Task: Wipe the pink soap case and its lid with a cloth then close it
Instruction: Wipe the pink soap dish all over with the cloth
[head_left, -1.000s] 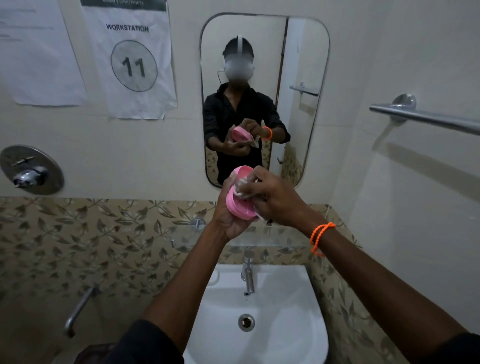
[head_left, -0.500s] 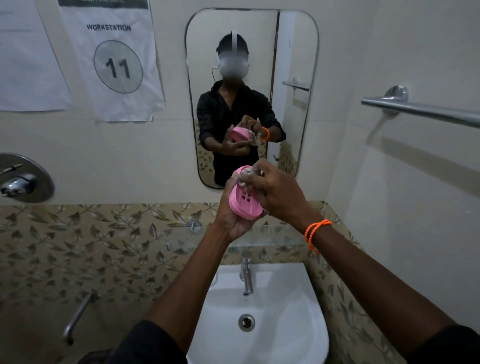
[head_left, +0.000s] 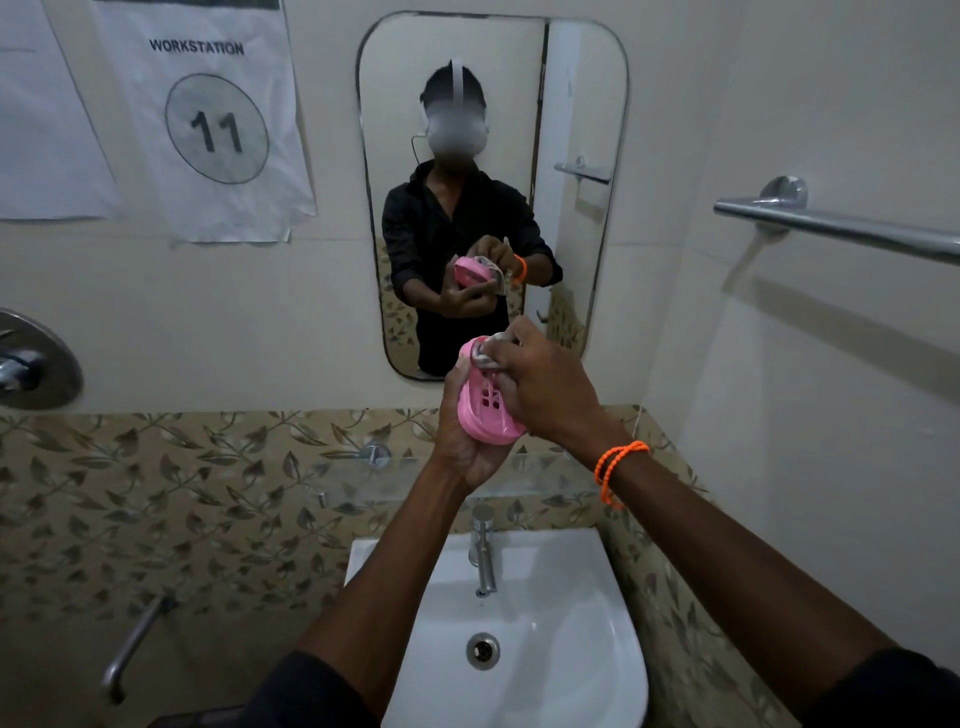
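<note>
From the head camera, my left hand (head_left: 470, 441) cupped the pink soap case (head_left: 485, 402) from below, fingers curled round it, above the white sink (head_left: 587, 649) and in front of the mirror (head_left: 493, 156). The case stood nearly on end, its long axis running up and down, its slotted inside facing me. My right hand (head_left: 545, 387) pinched a pale cloth (head_left: 488, 353) against the case's upper rim. An orange bracelet (head_left: 615, 467) circled my right wrist.

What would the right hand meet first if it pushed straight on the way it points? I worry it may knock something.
The cloth it grips, already against the pink soap case; beyond, likely the left hand.
</note>
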